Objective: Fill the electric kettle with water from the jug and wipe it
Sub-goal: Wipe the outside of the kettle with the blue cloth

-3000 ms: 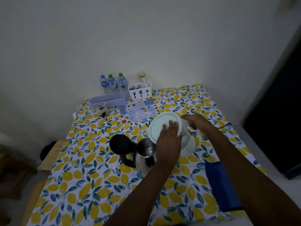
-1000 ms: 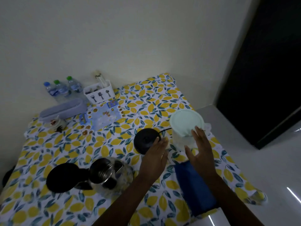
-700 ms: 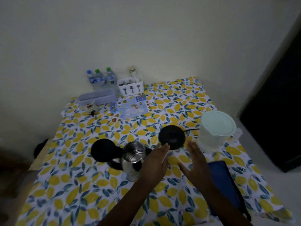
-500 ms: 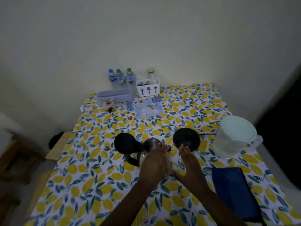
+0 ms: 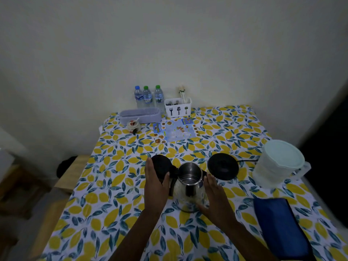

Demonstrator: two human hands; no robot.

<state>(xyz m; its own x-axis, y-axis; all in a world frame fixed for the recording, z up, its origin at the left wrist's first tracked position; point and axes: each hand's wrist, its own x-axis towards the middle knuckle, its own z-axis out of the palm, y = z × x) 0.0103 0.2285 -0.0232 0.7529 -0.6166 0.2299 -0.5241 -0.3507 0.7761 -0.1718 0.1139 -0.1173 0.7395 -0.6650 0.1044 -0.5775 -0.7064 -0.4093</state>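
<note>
The steel electric kettle (image 5: 190, 187) stands on the table's near middle with its black lid (image 5: 160, 163) flipped open to the left. My left hand (image 5: 156, 185) lies flat against the kettle's handle side, fingers straight and reaching over the lid. My right hand (image 5: 215, 194) lies flat along the kettle's right side, fingers apart. The black kettle base (image 5: 223, 166) sits just behind to the right, its cord running right. The clear jug (image 5: 276, 166) with a pale green lid stands at the right edge. A blue cloth (image 5: 280, 228) lies at the near right.
The table (image 5: 113, 185) wears a lemon-print cloth. At the back stand three water bottles (image 5: 147, 97), a white cutlery holder (image 5: 178, 108), a grey box (image 5: 140, 114), a small jar (image 5: 132, 125) and a printed leaflet (image 5: 175, 130). A wooden bench (image 5: 62, 178) stands at the left.
The jug left my hands and now stands at the right edge. Both hands moved left to the kettle and now flank it; the camera swung back to centre.
</note>
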